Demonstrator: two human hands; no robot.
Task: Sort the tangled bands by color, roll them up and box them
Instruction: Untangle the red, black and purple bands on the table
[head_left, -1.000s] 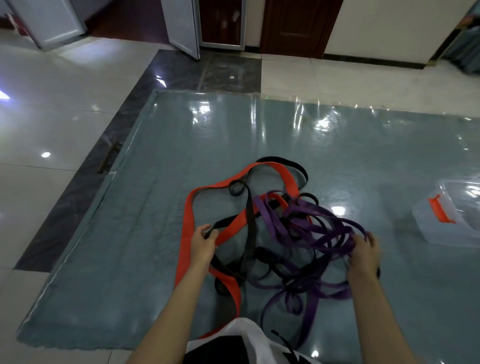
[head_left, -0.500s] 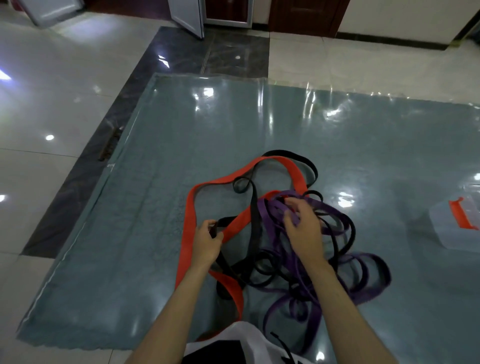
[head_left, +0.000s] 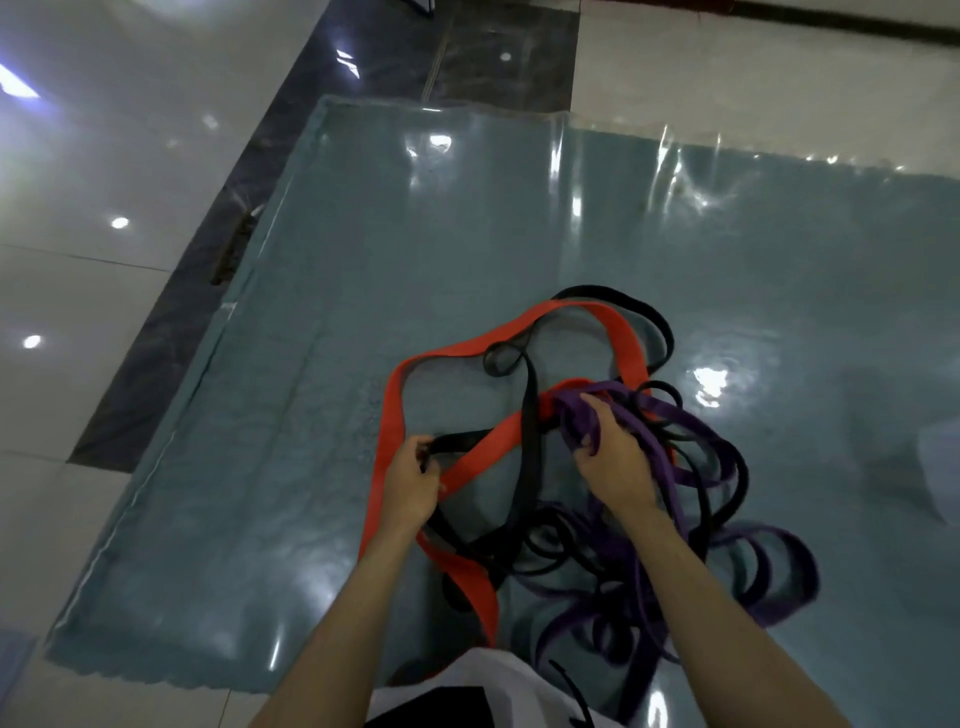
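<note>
One orange band (head_left: 623, 348), several black bands (head_left: 530, 431) and purple bands (head_left: 691, 421), count unclear, tangled on mat (head_left: 363, 260). Left hand (head_left: 410, 483) pinches black band at 9 o'clock; right hand (head_left: 613, 457) grips purple bands, center.

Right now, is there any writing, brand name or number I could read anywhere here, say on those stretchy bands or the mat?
None can be read.
Orange band: plain, no print visible.
Purple bands: plain where they show.
Black bands: too dark to show any marking.
Blue-green mat: only glare spots, no label.
Neither the left hand, pinching a black band, nor the right hand, gripping purple bands, shows any text.
</note>
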